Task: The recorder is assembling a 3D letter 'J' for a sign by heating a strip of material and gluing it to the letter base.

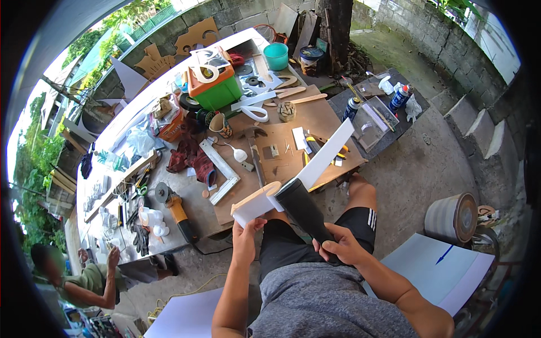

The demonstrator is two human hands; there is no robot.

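Observation:
My left hand (247,236) is closed on a light wooden piece (255,195) with a white band along its side. In my right hand (341,243) is a black tool (302,207), wide at its far end and narrower where my fingers wrap round it. That wide end lies against the rounded end of the wooden piece. Beyond it a long white strip (328,155) sticks out toward the upper right; how it joins the band is hidden behind the tool. Both hands are above my lap, near the table's front edge.
On the brown board (276,132) lie a hammer (255,152), pliers (342,151) and a jar (287,111). An angle grinder (176,211) sits left, its cord hanging off the table. Spray cans (399,98) stand right. Another person (96,276) works at lower left.

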